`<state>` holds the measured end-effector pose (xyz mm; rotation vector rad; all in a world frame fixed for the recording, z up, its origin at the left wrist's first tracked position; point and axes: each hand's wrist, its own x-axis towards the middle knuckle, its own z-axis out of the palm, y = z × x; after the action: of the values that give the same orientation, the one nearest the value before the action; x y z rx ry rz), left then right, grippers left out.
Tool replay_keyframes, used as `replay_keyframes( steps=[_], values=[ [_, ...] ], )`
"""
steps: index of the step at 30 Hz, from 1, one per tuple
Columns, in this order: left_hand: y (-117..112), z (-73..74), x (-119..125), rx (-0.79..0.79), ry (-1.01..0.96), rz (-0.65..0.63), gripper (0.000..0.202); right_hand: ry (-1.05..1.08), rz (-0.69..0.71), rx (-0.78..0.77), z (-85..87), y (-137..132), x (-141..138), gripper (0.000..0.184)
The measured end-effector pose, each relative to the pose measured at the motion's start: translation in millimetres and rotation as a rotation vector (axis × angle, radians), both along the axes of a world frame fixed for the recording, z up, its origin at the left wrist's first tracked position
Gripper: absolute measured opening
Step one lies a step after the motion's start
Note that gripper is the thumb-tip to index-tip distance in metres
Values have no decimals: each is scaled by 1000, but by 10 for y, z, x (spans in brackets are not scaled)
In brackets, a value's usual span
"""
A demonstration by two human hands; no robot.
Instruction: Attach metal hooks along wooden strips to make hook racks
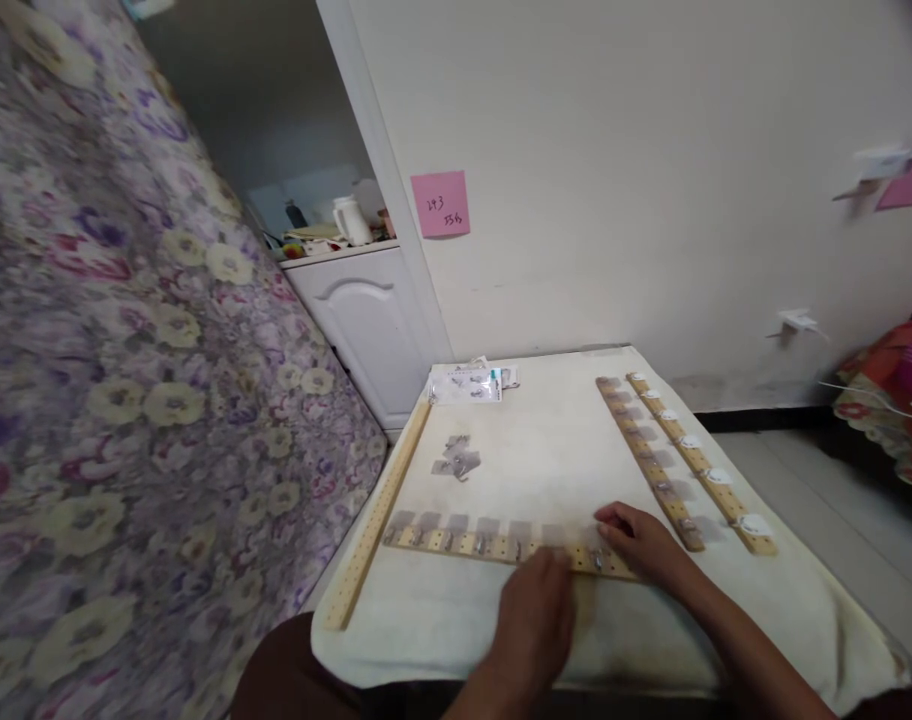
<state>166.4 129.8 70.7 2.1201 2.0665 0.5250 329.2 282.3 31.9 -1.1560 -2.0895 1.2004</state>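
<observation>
- Since the head view is all there is, here's how it looks: the hook-lined wooden strip (501,548) lies across the near part of the table (426,640), both hands at its right half.
- Its long axis runs left to right, right end dipping slightly toward the person. Clear plates stick out past its far edge, pointing away, with metal hooks sitting along the wood.
- Left hand (537,610): curled up pretty tight over the strip's near edge, right of the middle. Fingertips are hidden, so can't tell if it's actually gripping anything.
- Right hand (640,540): over the right end, thumb and index close together near the last plate. Can't tell whether they're pinching something.
- Beyond the strip there's a small pile of loose clear hooks (457,461), and a bare perforated strip (377,520) runs lengthwise down the left edge.
- Over right, a metal-hook strip (651,467) and a white-hook strip (700,463) slant away, roughly side by side.
</observation>
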Motion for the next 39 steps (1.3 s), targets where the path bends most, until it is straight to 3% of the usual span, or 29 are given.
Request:
replay_keyframes(
  steps=[3,6,9,13,20,26,33,39],
  values=[
    [197,239,-498,12,110,229,27,30,-69,23,55,18,31,26],
    [459,391,-1026,-10,173,345,27,75,-95,23,131,44,60,27],
    [683,393,-1360,-88,217,394,24,87,-100,19,183,57,73,26],
    [837,291,-1490,-144,226,409,21,92,-88,18,203,41,67,23],
    [867,313,-1495,-98,37,423,17,111,-66,10,244,8,59,21],
    [966,394,-1374,-103,-355,401,17,114,-68,25,340,-47,42,19],
    [929,458,-890,-208,-834,275,33,182,-54,31,382,-93,25,17],
    [854,513,-387,-266,-1015,134,38,349,-21,-103,463,-148,-34,20]
  ],
)
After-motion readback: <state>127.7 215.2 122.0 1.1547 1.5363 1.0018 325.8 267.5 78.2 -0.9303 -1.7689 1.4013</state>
